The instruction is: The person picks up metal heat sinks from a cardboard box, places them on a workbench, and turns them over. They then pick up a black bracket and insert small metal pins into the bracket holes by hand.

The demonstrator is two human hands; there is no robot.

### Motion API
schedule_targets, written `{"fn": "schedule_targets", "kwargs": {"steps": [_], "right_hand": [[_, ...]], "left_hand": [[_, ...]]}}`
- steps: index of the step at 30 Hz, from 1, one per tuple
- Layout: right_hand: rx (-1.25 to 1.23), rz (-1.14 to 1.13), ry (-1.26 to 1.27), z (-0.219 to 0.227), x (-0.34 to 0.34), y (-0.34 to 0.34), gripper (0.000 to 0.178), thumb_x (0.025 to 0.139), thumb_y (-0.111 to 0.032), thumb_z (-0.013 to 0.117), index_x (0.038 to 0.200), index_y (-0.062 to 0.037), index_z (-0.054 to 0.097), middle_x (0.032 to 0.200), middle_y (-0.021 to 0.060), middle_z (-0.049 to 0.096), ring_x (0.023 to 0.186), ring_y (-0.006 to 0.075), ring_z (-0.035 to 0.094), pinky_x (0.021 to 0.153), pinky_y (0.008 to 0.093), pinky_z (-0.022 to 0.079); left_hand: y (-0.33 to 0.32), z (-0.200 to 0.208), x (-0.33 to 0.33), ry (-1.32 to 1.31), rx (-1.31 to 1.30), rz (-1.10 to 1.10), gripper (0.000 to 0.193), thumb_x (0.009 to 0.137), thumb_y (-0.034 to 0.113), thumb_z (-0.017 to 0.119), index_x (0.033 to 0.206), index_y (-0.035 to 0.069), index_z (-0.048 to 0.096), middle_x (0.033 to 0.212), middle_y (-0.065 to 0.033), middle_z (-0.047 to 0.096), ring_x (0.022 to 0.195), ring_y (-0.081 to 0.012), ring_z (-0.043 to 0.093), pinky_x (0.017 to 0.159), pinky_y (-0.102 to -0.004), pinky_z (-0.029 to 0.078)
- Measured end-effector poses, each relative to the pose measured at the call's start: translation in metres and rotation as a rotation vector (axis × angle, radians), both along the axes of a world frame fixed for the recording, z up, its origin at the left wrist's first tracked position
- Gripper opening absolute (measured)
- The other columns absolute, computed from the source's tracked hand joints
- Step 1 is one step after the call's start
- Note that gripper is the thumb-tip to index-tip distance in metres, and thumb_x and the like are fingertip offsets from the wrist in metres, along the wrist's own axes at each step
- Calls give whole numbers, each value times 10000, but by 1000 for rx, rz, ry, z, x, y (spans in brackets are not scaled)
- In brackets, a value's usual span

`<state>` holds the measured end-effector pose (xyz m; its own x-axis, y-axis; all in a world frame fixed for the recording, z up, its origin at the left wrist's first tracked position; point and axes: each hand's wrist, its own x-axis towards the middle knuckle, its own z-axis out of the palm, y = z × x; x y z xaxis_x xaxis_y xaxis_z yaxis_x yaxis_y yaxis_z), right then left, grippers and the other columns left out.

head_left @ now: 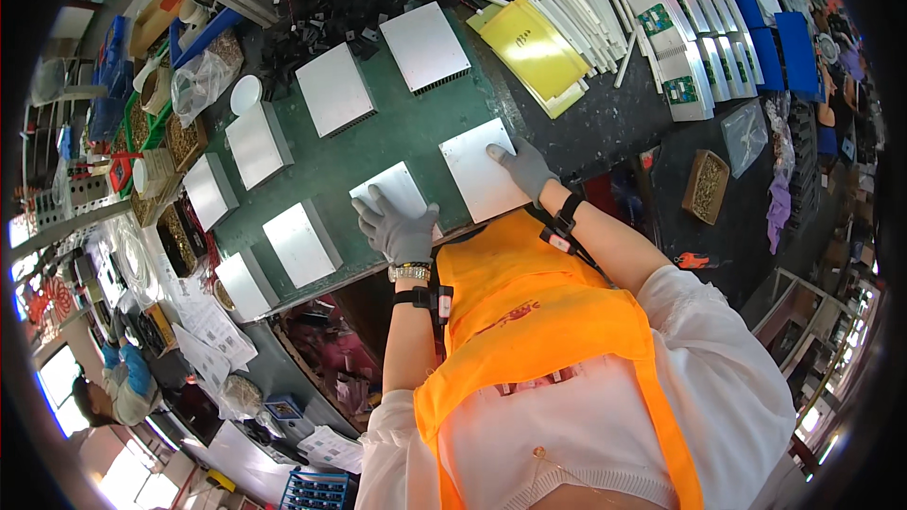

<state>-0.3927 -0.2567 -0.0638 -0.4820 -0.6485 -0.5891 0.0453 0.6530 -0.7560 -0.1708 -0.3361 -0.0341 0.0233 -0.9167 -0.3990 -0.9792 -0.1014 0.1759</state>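
Flat on the green mat [397, 132], two square, pale silver finned heat sinks are pressed by grey-gloved hands: the left hand [397, 227], fingers spread, on the nearer plate [402, 191]; the right hand [522, 168], fingers flattened, on the adjacent plate [477, 179].

A yellow sheet stack [534, 49] lies at the far side of the dark worktop [605, 123], beside a fan of white strips [586, 2]. A box of small brass parts [706, 186] sits to the right, with blue trays [798, 52] beyond and a clear bag [744, 135] between them.
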Motion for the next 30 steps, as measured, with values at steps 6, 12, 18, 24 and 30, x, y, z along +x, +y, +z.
{"fn": "schedule_targets", "kwargs": {"steps": [6,12,18,24,30], "right_hand": [[24,15,35,-13,-2,4,678,868,-524,642,1245,32,553,1139,225,649,1038,307,639,877,373,497],[42,3,54,-4,5,1,711,881,-557,607,1269,33,525,1148,239,636,1058,332,629,884,386,492],[40,32,139,-8,6,0,723,897,-547,584,1324,25,472,1256,264,567,1146,350,579,960,400,454],[346,407,558,40,1,-14,663,909,-490,583,1344,-9,444,1340,262,488,1227,382,513,1032,434,413],[397,544,428,44,-10,1,588,926,-426,581,1325,-22,427,1313,241,503,1211,396,520,1003,443,441]], "left_hand": [[-10,1,5,32,-28,-67,1182,564,465,843,1512,206,187,1572,-206,94,1387,-414,232,1097,-502,323],[-11,-1,5,11,-27,-73,1183,565,465,838,1514,212,179,1573,-200,104,1387,-418,230,1101,-501,318],[-11,2,4,-7,0,-70,1184,567,472,833,1515,212,173,1574,-201,100,1389,-416,226,1101,-497,316],[-11,-6,12,-27,-30,-113,1184,590,527,823,1531,227,172,1588,-178,89,1402,-424,222,1067,-516,356],[-9,-7,17,54,-53,-119,1161,590,530,822,1514,196,202,1577,-198,107,1381,-433,245,1070,-530,341]]}}
